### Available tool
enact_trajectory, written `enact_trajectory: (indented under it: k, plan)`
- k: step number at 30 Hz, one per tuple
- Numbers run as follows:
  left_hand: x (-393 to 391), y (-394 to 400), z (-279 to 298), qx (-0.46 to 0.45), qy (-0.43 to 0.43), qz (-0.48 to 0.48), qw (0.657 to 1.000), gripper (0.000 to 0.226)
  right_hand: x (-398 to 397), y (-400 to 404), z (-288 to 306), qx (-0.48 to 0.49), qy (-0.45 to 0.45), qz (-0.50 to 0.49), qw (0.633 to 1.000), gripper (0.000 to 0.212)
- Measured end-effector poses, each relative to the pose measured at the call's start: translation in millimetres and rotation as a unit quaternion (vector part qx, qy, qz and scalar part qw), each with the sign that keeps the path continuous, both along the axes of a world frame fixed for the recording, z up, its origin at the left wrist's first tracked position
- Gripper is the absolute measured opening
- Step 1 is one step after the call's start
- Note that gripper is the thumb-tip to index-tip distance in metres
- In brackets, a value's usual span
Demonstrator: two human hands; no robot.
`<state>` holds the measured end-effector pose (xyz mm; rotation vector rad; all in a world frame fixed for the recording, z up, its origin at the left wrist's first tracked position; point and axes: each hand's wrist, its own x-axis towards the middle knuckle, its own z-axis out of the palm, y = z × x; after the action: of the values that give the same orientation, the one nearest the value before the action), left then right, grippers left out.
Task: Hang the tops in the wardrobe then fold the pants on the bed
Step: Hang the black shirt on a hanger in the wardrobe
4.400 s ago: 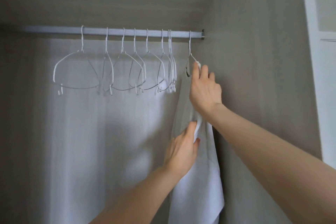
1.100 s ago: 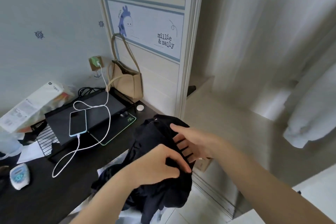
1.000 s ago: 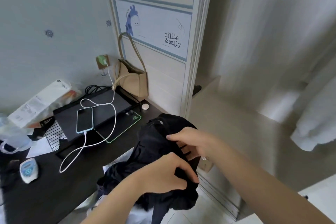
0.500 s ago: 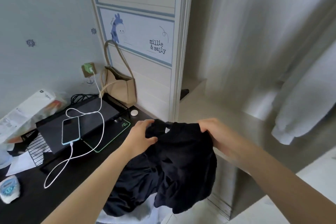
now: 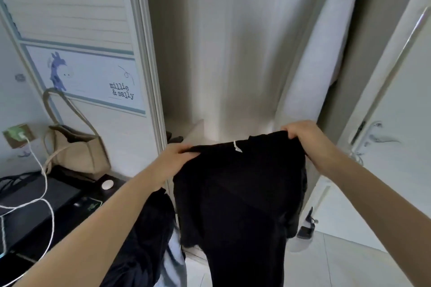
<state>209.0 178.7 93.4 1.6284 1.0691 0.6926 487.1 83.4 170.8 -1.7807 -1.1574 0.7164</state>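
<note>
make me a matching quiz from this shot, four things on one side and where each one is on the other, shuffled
Things:
1. black top
2. beige bag
3. white cable
4. white garment

Places:
A. hanging inside the wardrobe, at its right side
B. plugged in at the wall socket, trailing down over the desk
C. held up at its top edge by the left hand and the right hand
D. standing on the desk against the wardrobe's side panel

Pairs: 1-C, 2-D, 3-B, 4-A
</note>
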Motion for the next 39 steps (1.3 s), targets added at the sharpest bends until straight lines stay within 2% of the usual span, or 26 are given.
enact_trajectory:
  k: [3, 5, 7, 10, 12, 14, 17, 20, 22, 25, 27, 29, 31, 33, 35, 37, 38, 39]
  plan:
    - [20, -4, 51, 0.022, -0.024, -0.042, 0.999, 0.012, 29, -5, -2, -0.068, -0.002, -0.022, 0.997, 0.013]
    - [39, -10, 77, 0.044, -0.017, -0.052, 0.998, 0.013, 40, -12, -10, -0.041, -0.018, 0.034, 0.998, 0.031]
    - [58, -16, 94, 0.057, -0.021, -0.042, 0.997, 0.014, 43, -18, -18, -0.028, -0.082, 0.081, 0.993, 0.040]
    - [87, -23, 113, 0.050, -0.038, -0.006, 0.998, 0.015, 42, -16, -26, 0.020, -0.175, 0.067, 0.982, 0.024]
    - [106, -27, 123, 0.047, -0.038, 0.021, 0.998, 0.016, 33, -17, -28, 0.088, -0.136, 0.057, 0.985, 0.016]
    - [122, -31, 128, 0.061, -0.025, 0.046, 0.997, 0.019, 19, -19, -28, 0.133, -0.100, 0.091, 0.982, 0.026]
    - [143, -35, 131, 0.087, -0.003, 0.061, 0.994, 0.025, -2, -12, -35, 0.118, -0.202, 0.145, 0.961, 0.041]
    - [146, -33, 134, 0.115, 0.010, 0.077, 0.990, 0.024, -5, 3, -46, 0.080, -0.277, 0.112, 0.951, 0.021]
    - [135, -26, 139, 0.161, 0.039, 0.092, 0.982, 0.017, 4, 10, -50, 0.061, -0.264, 0.085, 0.959, 0.019]
    - [105, -5, 141, 0.216, 0.098, 0.108, 0.966, 0.009, 25, 20, -42, 0.094, -0.219, 0.017, 0.971, 0.036]
    - [86, 13, 138, 0.227, 0.124, 0.114, 0.959, 0.007, 35, 29, -26, 0.109, -0.201, 0.001, 0.974, 0.024]
    - [73, 32, 131, 0.238, 0.149, 0.127, 0.951, 0.009, 40, 41, -11, 0.080, -0.124, 0.025, 0.989, 0.013]
    - [64, 51, 122, 0.233, 0.151, 0.140, 0.951, 0.011, 39, 52, 2, 0.059, -0.015, 0.053, 0.997, 0.013]
    - [57, 71, 112, 0.236, 0.167, 0.140, 0.947, 0.009, 37, 60, 14, 0.062, 0.047, 0.061, 0.995, 0.016]
    - [55, 87, 101, 0.270, 0.234, 0.143, 0.923, 0.014, 37, 67, 26, 0.080, 0.056, 0.056, 0.994, 0.021]
    - [56, 100, 93, 0.266, 0.286, 0.159, 0.907, 0.024, 36, 74, 36, 0.113, 0.014, 0.046, 0.992, 0.022]
    - [56, 107, 91, 0.230, 0.276, 0.151, 0.921, 0.028, 36, 78, 40, 0.131, -0.013, 0.035, 0.991, 0.022]
    - [59, 115, 91, 0.170, 0.230, 0.133, 0.949, 0.029, 36, 84, 44, 0.148, -0.044, 0.020, 0.988, 0.022]
